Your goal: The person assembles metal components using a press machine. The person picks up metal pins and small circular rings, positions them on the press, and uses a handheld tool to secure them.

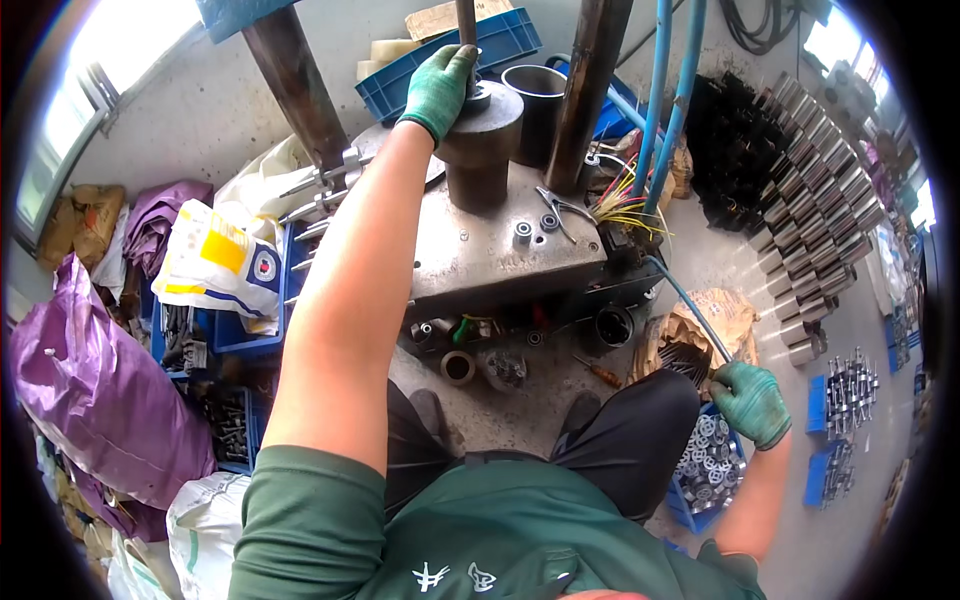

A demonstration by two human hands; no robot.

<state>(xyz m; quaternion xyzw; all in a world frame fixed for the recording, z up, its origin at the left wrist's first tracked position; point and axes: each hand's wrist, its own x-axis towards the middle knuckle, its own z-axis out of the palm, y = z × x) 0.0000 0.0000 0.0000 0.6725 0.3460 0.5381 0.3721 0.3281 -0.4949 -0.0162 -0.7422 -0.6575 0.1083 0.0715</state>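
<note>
My left hand (440, 92), in a green knit glove, is closed around an upright metal rod (466, 22). Below it, a dark ring sits on a thick round steel block (487, 125); the glove hides part of this spot. My right hand (752, 403), gloved alike, grips the end of a long thin lever (695, 308) that runs up to the machine's right side. On the steel machine table (470, 255) lie pliers (566, 212) beside small bearings (523, 234).
Two steel columns (592, 90) flank the block. Stacked metal tubes (815, 200) line the right. A blue crate of wheel-shaped parts (708, 465) stands by my right knee. Purple sacks (105, 385) and blue bins fill the left. A screwdriver (598, 371) lies on the floor.
</note>
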